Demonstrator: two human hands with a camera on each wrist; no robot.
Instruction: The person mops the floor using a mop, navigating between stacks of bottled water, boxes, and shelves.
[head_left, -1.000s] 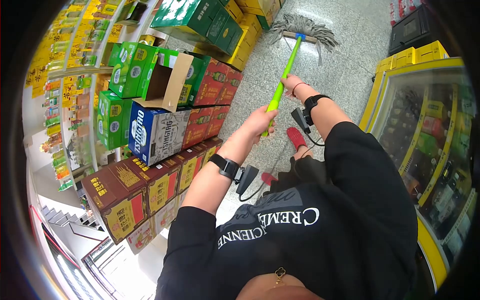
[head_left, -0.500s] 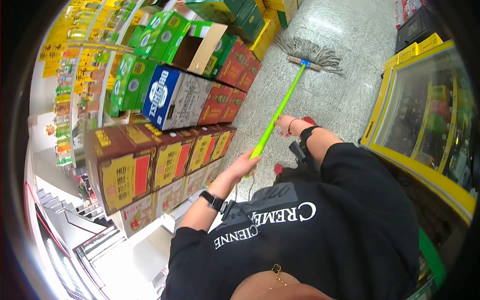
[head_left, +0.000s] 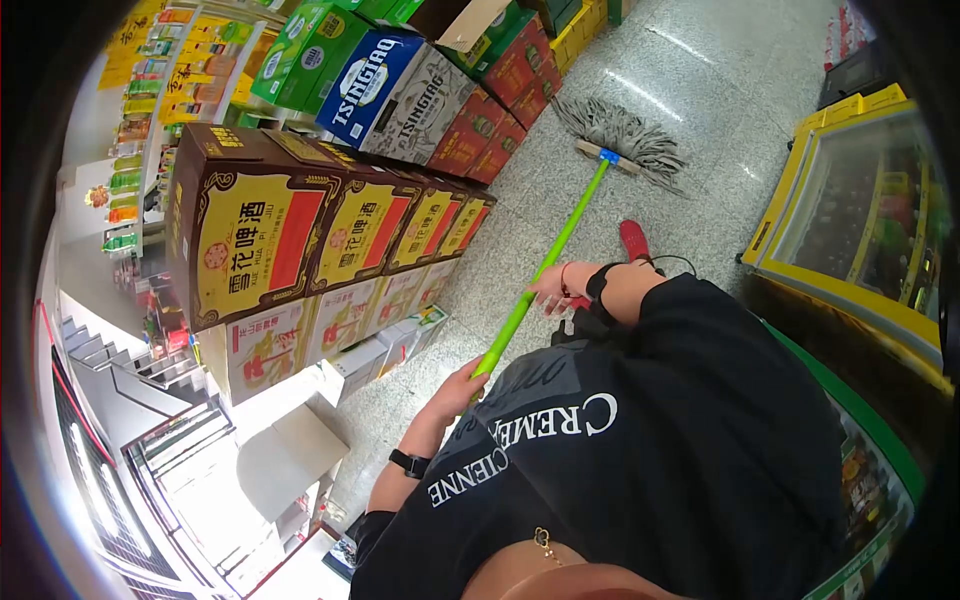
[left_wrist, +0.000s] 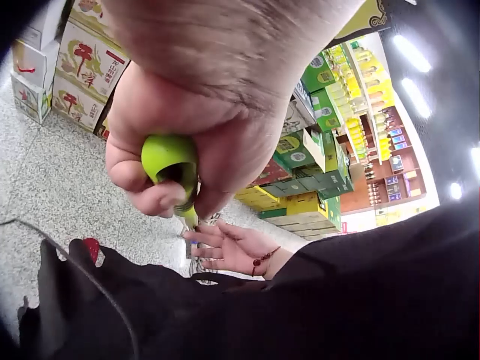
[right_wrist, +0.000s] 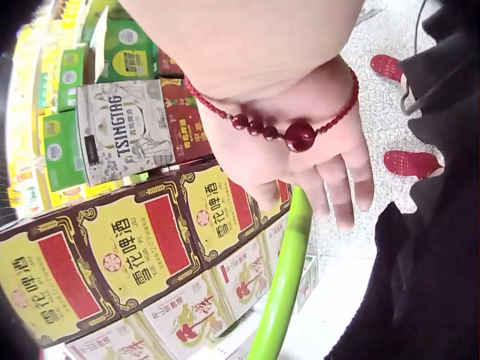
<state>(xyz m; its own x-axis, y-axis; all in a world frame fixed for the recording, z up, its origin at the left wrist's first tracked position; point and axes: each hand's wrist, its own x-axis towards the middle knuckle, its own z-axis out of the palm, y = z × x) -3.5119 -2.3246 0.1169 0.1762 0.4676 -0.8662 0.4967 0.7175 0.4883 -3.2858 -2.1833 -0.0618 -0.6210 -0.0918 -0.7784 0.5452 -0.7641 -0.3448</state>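
Observation:
In the head view a mop (head_left: pixel 573 222) with a bright green handle slants across the speckled floor. Its grey string head (head_left: pixel 637 138) lies spread flat, joined by a blue clip to a wooden bar. My left hand (head_left: pixel 455 393) grips the handle near its top end; the left wrist view shows fingers curled round the hollow green end (left_wrist: pixel 159 155). Farther down the handle is my right hand (head_left: pixel 551 286), its fingers loosely extended. In the right wrist view those fingers hang straight beside the handle (right_wrist: pixel 281 289), which passes at the palm by the thumb side.
Stacked beer cartons (head_left: pixel 262 245) line the left, with a blue-and-silver Tsingtao box (head_left: pixel 372 90) behind them. A yellow-framed glass cooler (head_left: pixel 850 215) stands on the right. My red shoe (head_left: pixel 633 240) is on the floor near the mop. Stairs (head_left: pixel 125 355) show at far left.
My left hand has drawn the handle end back toward my body. The right hand's fingers have loosened from their grip on the handle. The mop head sits lower in view, and the view has shifted.

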